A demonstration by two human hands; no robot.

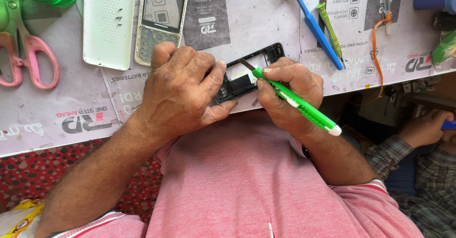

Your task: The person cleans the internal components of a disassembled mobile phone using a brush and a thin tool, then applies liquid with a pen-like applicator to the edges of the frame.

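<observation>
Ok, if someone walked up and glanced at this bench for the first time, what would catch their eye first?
Probably the bright green craft knife in the right hand, its blade tip set on the black phone frame that the left hand steadies at the middle of the bench. Next, the pink scissors at the far left edge, and the blue toothbrush lying up right of the frame.

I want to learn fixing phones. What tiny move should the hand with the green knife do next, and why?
Probably slide the blade a little further under the white piece. The right hand holds the green knife with its tip right at that piece inside the black frame, and the left hand pins the frame steady on the table.
</observation>
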